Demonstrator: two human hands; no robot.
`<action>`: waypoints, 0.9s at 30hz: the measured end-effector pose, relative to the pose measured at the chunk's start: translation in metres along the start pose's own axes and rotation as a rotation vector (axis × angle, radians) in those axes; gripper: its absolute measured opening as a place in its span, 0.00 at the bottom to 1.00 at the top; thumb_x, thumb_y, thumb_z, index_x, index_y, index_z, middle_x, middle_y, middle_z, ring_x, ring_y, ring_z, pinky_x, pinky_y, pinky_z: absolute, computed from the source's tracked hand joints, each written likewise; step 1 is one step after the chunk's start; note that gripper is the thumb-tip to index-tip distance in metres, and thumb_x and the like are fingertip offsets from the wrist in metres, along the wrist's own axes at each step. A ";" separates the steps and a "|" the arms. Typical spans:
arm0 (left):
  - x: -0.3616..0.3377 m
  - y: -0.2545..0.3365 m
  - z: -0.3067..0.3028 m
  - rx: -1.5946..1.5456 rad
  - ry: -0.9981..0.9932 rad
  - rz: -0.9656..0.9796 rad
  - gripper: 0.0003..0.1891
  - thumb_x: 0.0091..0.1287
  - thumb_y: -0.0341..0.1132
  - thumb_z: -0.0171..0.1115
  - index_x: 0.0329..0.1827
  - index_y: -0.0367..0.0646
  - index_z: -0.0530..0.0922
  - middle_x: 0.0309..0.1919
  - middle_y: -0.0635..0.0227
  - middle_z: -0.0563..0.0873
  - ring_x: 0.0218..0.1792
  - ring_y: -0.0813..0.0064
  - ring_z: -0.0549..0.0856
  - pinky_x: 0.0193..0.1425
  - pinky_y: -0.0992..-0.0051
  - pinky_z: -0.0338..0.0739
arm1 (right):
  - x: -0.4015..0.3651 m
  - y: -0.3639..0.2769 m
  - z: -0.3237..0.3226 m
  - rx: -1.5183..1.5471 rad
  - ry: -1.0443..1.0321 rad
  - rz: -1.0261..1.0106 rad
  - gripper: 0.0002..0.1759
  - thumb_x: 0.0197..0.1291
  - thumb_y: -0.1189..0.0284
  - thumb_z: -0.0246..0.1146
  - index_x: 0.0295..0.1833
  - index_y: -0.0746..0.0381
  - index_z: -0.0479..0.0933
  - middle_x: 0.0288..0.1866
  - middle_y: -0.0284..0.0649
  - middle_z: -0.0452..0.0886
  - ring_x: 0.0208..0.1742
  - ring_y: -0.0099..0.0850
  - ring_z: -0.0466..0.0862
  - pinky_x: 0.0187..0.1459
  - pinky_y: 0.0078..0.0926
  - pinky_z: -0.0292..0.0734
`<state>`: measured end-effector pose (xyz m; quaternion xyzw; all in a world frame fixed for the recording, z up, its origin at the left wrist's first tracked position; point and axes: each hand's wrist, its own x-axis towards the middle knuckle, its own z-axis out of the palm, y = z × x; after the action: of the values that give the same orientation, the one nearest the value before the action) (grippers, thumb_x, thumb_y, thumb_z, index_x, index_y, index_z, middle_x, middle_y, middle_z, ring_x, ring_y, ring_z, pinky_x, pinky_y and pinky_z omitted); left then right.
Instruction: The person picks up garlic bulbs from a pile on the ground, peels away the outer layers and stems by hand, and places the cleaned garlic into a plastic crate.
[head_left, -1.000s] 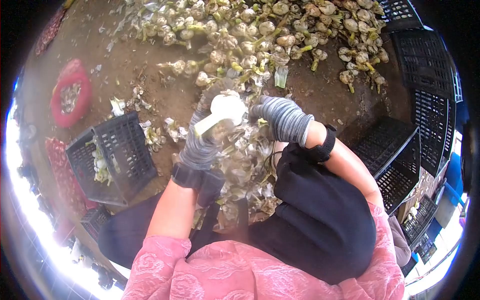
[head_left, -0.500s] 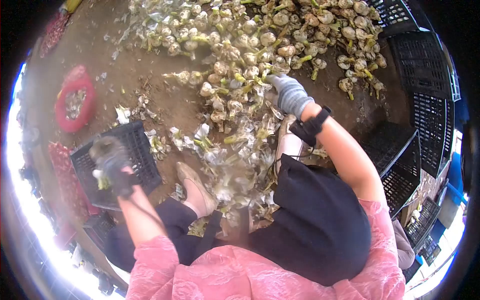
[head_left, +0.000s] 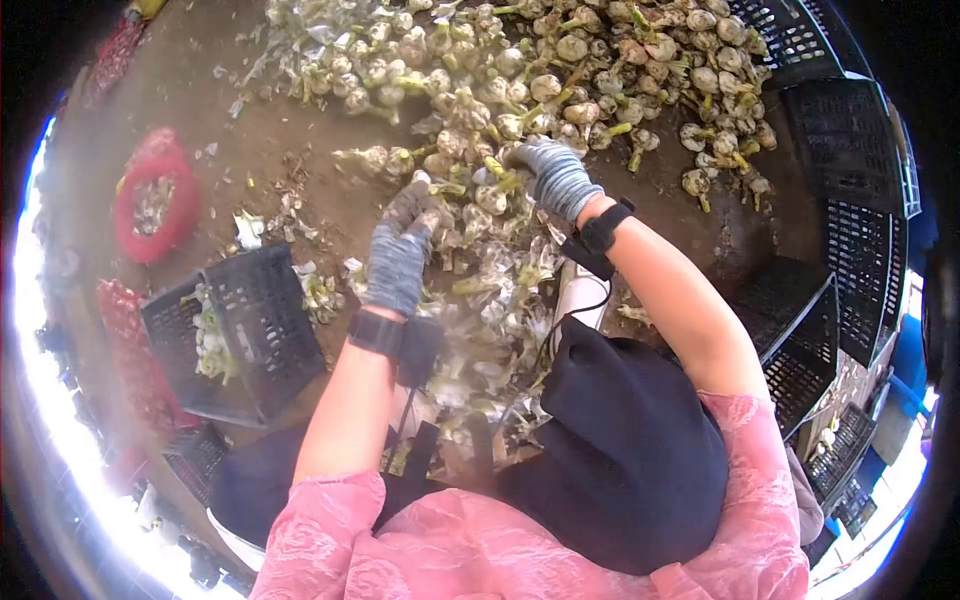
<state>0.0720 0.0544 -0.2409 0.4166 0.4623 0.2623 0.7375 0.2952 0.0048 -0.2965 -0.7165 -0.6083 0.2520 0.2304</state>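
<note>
A big heap of garlic bulbs (head_left: 560,60) with green stems covers the dirt floor ahead of me. My right hand (head_left: 556,178), in a grey striped glove, lies on the heap's near edge with its fingers curled around a garlic bulb (head_left: 512,160). My left hand (head_left: 400,255), gloved the same way, hovers over the loose skins and bulbs (head_left: 470,215) just left of it. Its fingers are spread and it holds nothing. Each wrist wears a black band. A black plastic crate (head_left: 255,310) with trimmed garlic (head_left: 205,340) inside stands to my left.
A red mesh sack (head_left: 155,195) lies at far left and more red netting (head_left: 125,345) lies beside the crate. Stacked black crates (head_left: 850,200) line the right side. Peelings (head_left: 480,330) litter the ground around my shoes and black trousers.
My left hand carried a white bulb from the middle out to the crate, then swung back empty to the heap. My right hand reached forward onto the pile.
</note>
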 end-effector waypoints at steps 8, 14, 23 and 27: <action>-0.019 -0.002 0.015 -0.064 0.018 -0.203 0.09 0.63 0.33 0.54 0.43 0.39 0.76 0.35 0.65 0.82 0.36 0.75 0.82 0.40 0.76 0.78 | 0.025 -0.013 0.018 -0.387 -0.412 0.111 0.17 0.48 0.65 0.61 0.46 0.55 0.78 0.46 0.47 0.77 0.49 0.44 0.77 0.50 0.32 0.73; -0.008 -0.001 0.005 -0.029 -0.043 -0.051 0.21 0.63 0.37 0.56 0.58 0.44 0.67 0.46 0.62 0.77 0.44 0.72 0.79 0.47 0.70 0.77 | -0.027 -0.020 -0.021 0.175 0.042 -0.281 0.13 0.47 0.74 0.64 0.42 0.58 0.78 0.38 0.43 0.79 0.40 0.42 0.79 0.42 0.30 0.75; -0.027 0.012 0.039 -0.057 -0.293 0.025 0.25 0.53 0.32 0.65 0.55 0.45 0.67 0.49 0.65 0.74 0.51 0.72 0.74 0.55 0.70 0.72 | -0.071 -0.047 -0.057 1.335 0.125 0.273 0.19 0.52 0.62 0.65 0.45 0.63 0.72 0.37 0.34 0.77 0.36 0.20 0.77 0.35 0.18 0.77; -0.026 0.003 0.052 0.213 -0.305 0.334 0.27 0.47 0.25 0.69 0.49 0.45 0.66 0.52 0.62 0.73 0.53 0.72 0.72 0.56 0.73 0.70 | -0.075 -0.068 -0.061 1.326 -0.074 0.346 0.22 0.51 0.56 0.64 0.44 0.62 0.73 0.30 0.32 0.75 0.30 0.20 0.75 0.28 0.17 0.74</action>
<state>0.1075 0.0164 -0.2139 0.5974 0.2954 0.2644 0.6971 0.2731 -0.0602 -0.2007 -0.5017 -0.2097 0.6288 0.5558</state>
